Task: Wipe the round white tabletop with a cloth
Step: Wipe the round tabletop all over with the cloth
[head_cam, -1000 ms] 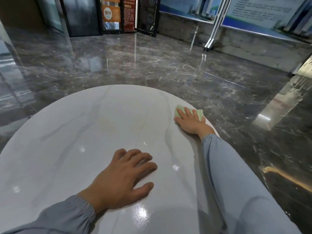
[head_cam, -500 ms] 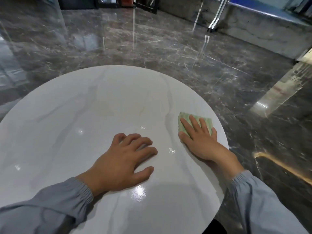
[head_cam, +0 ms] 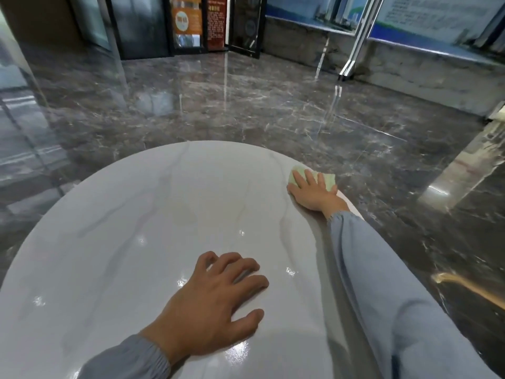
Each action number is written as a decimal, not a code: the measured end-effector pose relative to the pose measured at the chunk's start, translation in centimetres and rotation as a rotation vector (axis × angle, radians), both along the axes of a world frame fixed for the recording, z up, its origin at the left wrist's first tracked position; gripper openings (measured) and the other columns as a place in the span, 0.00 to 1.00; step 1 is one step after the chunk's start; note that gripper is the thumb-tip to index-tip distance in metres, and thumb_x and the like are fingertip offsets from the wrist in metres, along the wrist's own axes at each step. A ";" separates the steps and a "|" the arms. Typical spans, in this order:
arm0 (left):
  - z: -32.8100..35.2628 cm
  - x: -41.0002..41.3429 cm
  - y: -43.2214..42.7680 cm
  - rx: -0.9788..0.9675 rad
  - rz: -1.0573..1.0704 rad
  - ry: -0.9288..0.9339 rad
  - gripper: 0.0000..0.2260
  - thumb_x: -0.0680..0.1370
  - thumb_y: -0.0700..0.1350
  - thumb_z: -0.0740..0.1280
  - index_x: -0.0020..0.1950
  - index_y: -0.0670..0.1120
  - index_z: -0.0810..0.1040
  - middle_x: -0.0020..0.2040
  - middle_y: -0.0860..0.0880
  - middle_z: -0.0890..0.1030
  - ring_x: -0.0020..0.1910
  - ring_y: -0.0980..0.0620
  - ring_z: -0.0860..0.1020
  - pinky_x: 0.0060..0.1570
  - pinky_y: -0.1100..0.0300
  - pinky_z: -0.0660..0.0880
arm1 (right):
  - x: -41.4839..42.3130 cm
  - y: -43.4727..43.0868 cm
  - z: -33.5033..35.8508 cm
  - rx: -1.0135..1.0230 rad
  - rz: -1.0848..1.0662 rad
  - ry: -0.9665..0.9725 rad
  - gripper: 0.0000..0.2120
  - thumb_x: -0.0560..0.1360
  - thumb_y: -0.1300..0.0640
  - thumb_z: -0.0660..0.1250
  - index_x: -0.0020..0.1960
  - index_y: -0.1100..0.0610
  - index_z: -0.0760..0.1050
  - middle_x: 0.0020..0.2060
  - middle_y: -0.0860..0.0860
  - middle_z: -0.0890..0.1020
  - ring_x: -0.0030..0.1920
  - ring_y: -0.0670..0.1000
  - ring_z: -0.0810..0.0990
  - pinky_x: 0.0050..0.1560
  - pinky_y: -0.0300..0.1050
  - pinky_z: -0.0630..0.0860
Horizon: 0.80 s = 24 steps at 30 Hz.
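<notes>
In front of me a round white tabletop [head_cam: 153, 220] with faint grey veins stands on a glossy dark marble floor [head_cam: 246, 105]. The pale green cloth [head_cam: 329, 180] lies flat at the table's 2 o'clock rim, its far corner right at the edge. The right hand [head_cam: 314, 194] presses down on it, fingers straight and spread, covering most of it. The left hand [head_cam: 216, 305] rests palm-down on bare tabletop toward 5 o'clock, well apart from the cloth, fingers spread and lightly bent, holding nothing. The grey-blue right sleeve [head_cam: 382, 283] runs along the 3 to 4 o'clock rim and hides it from me; the left sleeve [head_cam: 128, 359] enters at 6 o'clock. Across the floor at 12 o'clock I see dark glass doors [head_cam: 244, 26] beside an orange poster [head_cam: 187, 20], and at 1 o'clock a slanted metal post [head_cam: 355, 42].
</notes>
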<state>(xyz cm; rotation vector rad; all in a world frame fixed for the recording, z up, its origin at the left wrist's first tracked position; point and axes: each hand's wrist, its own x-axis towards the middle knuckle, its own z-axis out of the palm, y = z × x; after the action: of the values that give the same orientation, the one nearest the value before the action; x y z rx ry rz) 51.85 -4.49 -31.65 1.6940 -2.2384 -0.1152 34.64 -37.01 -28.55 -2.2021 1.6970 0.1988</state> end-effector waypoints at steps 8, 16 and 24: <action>-0.1 0.2 -0.2 0.007 -0.011 -0.020 0.17 0.80 0.67 0.62 0.66 0.64 0.72 0.69 0.61 0.73 0.70 0.52 0.70 0.68 0.46 0.64 | -6.9 18.4 -1.7 -0.026 0.329 0.005 0.28 0.83 0.34 0.40 0.80 0.30 0.33 0.79 0.36 0.31 0.79 0.47 0.25 0.77 0.63 0.30; -0.2 0.1 -0.4 0.001 -0.016 -0.035 0.17 0.80 0.66 0.62 0.66 0.62 0.73 0.68 0.59 0.73 0.70 0.50 0.71 0.67 0.44 0.66 | -3.0 9.9 -1.5 -0.031 0.179 0.021 0.29 0.83 0.32 0.42 0.81 0.32 0.38 0.82 0.39 0.35 0.82 0.52 0.32 0.77 0.68 0.34; -0.1 -0.1 -0.4 -0.046 -0.015 -0.029 0.17 0.78 0.66 0.65 0.64 0.61 0.75 0.68 0.58 0.75 0.67 0.50 0.74 0.66 0.43 0.70 | 6.4 -6.3 -0.2 0.002 0.050 0.007 0.31 0.81 0.33 0.47 0.83 0.35 0.44 0.84 0.43 0.41 0.83 0.57 0.38 0.75 0.74 0.37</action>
<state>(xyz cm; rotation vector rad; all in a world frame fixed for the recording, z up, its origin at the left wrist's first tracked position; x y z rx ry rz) 51.73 -4.90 -31.74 1.6660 -2.2576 -0.0428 41.04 -43.32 -28.72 -2.2460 1.6462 0.2214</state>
